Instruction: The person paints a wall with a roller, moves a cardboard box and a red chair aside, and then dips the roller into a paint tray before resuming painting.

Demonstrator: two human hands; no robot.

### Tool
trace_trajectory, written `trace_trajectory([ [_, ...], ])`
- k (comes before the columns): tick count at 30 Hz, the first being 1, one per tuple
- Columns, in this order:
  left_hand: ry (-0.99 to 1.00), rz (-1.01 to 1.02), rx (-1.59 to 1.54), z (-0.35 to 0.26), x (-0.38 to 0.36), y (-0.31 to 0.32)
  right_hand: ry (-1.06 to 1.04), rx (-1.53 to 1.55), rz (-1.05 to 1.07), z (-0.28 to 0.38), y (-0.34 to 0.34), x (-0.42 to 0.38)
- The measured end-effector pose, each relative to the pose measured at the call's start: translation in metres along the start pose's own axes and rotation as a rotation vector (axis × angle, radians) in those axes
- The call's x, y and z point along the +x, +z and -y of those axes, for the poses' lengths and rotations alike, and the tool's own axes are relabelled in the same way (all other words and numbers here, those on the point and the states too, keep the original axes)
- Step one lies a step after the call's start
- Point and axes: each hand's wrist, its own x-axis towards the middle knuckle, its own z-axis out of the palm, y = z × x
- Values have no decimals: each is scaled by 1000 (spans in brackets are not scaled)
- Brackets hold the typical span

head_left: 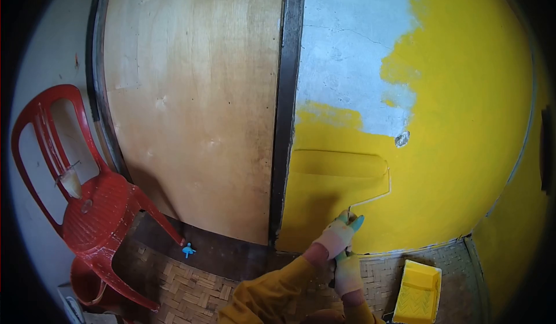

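A paint roller (339,163), its wide sleeve coated in yellow, lies against the yellow part of the wall (457,92). Its bent wire frame runs down to a handle that both hands grip. My left hand (337,235), in a pale glove with greenish fingertips, is closed around the upper handle, just below the wire. Lower down, my right hand (348,273), gloved alike, is wrapped round the handle's lower part. Most of the handle is hidden by the gloves. Above the roller, a patch of pale blue-grey wall (353,52) borders the yellow paint.
A yellow-coated paint tray (418,289) sits on the woven floor (188,286) at lower right. At left stands a red plastic chair (95,208) with a cup (70,183) on it. A red bucket (87,283) is below. A dark post (285,110) separates plywood (197,92) from the wall.
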Motion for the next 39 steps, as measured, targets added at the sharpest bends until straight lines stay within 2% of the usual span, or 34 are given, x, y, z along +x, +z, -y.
trace_trajectory([
  [1,-52,94,-121,-7,4,-3,-2,0,5,4,2,4],
  [2,-51,89,-118,-13,7,-6,-9,7,12,10,5,9],
  [4,115,203,-228,-22,12,-10,-8,12,19,5,2,22],
  [6,98,197,-206,-29,10,-11,-344,-66,103,-24,-6,46],
  [7,83,189,-184,-29,8,-12,-336,-67,103,-36,-8,44],
  [9,35,191,-187,-11,5,-15,-625,-438,-137,-51,-4,41],
  [11,-7,218,-213,3,3,-16,-565,-447,-123,-49,-4,39],
  [15,14,239,-244,-11,13,-16,-335,-490,-71,-19,-5,33],
  [16,67,336,-407,-15,20,-21,-334,-489,-72,-6,0,30],
  [17,117,428,-571,-16,23,-25,-627,-846,-115,10,8,27],
  [18,111,424,-570,-17,24,-29,-922,-1199,-153,18,14,24],
  [19,114,456,-503,-19,25,-34,-921,-1192,-151,15,19,23],
  [21,118,480,-429,-27,15,-40,-634,-703,-132,6,26,25],
  [23,73,298,-111,-29,-2,-37,-706,-648,-101,-25,21,32],
  [24,74,301,-108,-25,-4,-34,-776,-599,-73,-31,20,32],
  [25,118,200,-55,-19,-7,-31,-778,-600,-77,-32,19,30],
  [26,162,99,-3,-14,-9,-28,-453,-370,-40,-28,20,25],
  [27,162,104,-3,-10,-9,-28,-128,-137,-4,-25,20,19],
  [28,217,39,118,-4,-6,-29,-129,-137,-8,-22,21,14],
  [29,271,-27,240,-7,-8,-30,-38,-41,12,-18,23,10],
  [30,271,-24,240,-11,-11,-30,51,55,33,-11,25,5],
  [31,184,6,192,-16,-14,-30,50,56,32,-1,26,-2],
  [32,97,35,144,-24,-16,-30,132,235,138,15,28,-11],
  [33,98,35,146,-30,-14,-31,215,414,244,25,30,-15],
  [34,80,98,41,-35,-12,-31,217,417,243,26,29,-11],
  [36,50,157,-60,-46,-10,-32,271,757,540,24,25,0],
  [38,84,154,-67,-55,-8,-31,238,715,604,31,28,2],
  [39,78,157,-62,-55,-8,-32,336,699,584,36,30,-1],
])
